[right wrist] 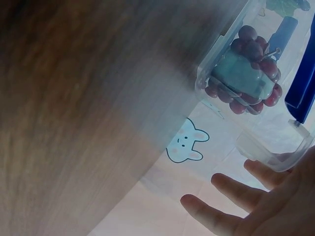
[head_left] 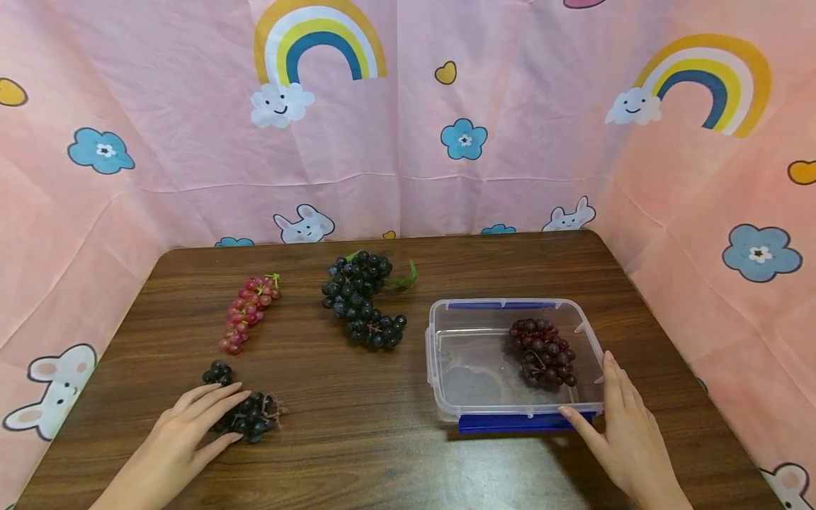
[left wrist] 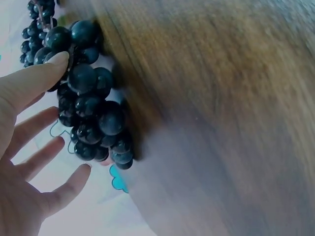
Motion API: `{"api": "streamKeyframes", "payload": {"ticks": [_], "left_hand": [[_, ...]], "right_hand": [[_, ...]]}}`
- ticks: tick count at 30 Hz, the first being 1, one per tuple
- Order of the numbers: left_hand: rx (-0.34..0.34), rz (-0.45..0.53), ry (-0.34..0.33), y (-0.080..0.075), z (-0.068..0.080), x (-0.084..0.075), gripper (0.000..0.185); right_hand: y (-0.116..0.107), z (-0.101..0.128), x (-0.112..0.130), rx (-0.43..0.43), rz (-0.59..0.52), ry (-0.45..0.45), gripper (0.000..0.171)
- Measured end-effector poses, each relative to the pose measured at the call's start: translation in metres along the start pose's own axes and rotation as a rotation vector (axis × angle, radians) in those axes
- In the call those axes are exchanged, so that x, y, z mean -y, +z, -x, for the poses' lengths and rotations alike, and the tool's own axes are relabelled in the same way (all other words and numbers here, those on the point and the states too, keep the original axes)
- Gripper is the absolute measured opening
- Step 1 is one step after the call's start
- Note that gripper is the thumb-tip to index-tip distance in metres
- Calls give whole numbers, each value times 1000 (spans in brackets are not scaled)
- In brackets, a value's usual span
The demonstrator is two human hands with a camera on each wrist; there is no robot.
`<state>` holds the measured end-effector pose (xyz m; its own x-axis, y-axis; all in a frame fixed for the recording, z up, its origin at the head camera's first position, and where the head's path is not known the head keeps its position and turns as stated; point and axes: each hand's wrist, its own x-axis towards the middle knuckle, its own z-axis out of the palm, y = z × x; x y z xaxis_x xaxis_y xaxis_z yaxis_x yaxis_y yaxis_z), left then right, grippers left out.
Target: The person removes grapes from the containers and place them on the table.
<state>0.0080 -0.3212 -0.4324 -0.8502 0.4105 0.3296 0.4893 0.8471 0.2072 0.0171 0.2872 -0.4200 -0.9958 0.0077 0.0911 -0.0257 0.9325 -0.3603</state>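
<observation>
A dark wooden table (head_left: 408, 460) is enclosed by pink printed cloth (head_left: 529, 142).
The cloth is hung behind and at both sides, and is patterned with rainbows (head_left: 319, 42), smiling clouds, blue flowers (head_left: 463, 138), yellow hearts and white rabbits (head_left: 304, 225). Soft light is reflected on the tabletop's near edge.
</observation>
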Motion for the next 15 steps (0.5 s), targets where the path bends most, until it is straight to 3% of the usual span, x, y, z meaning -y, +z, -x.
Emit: {"api": "streamKeyframes", "payload": {"ticks": [9, 15], "left_hand": [[-76, -8, 26, -5, 9, -2, 73], [-165, 42, 44, 3, 24, -4, 70]], "right_hand": [[-2, 0, 0, 6, -11, 3, 112], [-2, -1, 1, 35, -6, 15, 113]]}}
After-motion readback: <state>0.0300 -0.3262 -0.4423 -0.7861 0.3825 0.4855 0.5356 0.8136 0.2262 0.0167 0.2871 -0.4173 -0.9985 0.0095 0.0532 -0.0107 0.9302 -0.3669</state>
